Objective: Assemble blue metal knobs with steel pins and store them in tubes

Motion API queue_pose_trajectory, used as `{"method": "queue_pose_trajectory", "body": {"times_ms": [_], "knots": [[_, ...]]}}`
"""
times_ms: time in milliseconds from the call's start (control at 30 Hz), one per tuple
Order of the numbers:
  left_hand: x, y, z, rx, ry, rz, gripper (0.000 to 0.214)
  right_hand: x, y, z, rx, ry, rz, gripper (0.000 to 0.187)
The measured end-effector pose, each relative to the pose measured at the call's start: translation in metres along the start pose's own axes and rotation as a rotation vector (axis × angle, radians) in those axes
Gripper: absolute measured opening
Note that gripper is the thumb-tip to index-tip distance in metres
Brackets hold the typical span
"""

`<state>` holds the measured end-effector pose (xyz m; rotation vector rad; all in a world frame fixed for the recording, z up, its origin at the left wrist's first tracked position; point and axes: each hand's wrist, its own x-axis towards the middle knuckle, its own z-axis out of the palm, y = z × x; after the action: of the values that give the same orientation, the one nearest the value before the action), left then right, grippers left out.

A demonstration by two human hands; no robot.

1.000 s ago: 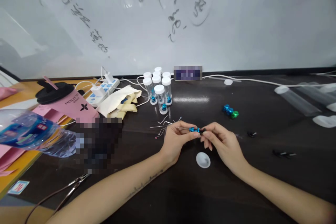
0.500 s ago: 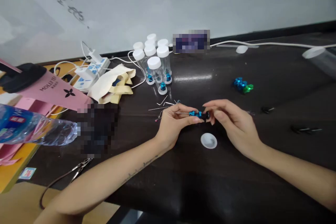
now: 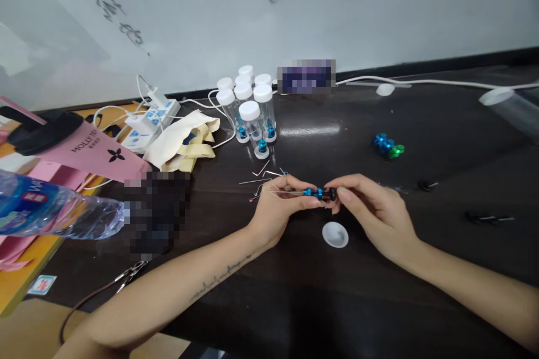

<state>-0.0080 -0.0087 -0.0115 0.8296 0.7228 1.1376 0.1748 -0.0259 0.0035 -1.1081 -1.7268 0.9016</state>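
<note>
My left hand (image 3: 273, 207) pinches a small screwdriver-like tool (image 3: 314, 193) between thumb and fingers. Its body is bright blue, with a black end to the right, and a thin metal shaft runs left across my palm. My right hand (image 3: 374, 207) closes thumb and index finger on the black end. Just below the two hands sits a small white cap (image 3: 335, 234), hollow side up. Several thin bent metal rods (image 3: 263, 171) lie beyond my left hand, partly covered by it.
Several clear tubes with white lids (image 3: 250, 123) stand at the back, some holding blue pieces. Blue and green metal parts (image 3: 387, 145) and black screw-like pieces (image 3: 488, 217) lie right. A pink cup (image 3: 88, 148), water bottle (image 3: 63, 205), cloth pouch (image 3: 181, 137) and pliers (image 3: 130, 275) are left.
My right thumb and index finger have closed onto the tool's black end; before, they were apart beside it. The whole view has shifted slightly downward.
</note>
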Motion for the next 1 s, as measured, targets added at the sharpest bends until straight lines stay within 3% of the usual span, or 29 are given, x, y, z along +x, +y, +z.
{"method": "queue_pose_trajectory", "body": {"times_ms": [200,400,767,1000], "knots": [[0.0012,-0.001,-0.0015,-0.002,-0.053,-0.025,0.023,0.0036,0.0005,-0.0002,0.043,-0.061,0.085,0.024],[0.0023,-0.0014,-0.0031,0.029,-0.068,-0.045,0.025,0.004,0.0002,0.0013,0.136,0.011,0.097,0.03],[0.0014,0.0009,-0.0013,0.058,-0.077,-0.048,0.025,0.0018,0.0007,0.0007,0.151,0.022,0.077,0.029],[0.0009,0.0005,-0.0003,0.063,-0.087,-0.044,0.027,0.0017,0.0017,0.0008,0.185,0.021,0.152,0.031]]}}
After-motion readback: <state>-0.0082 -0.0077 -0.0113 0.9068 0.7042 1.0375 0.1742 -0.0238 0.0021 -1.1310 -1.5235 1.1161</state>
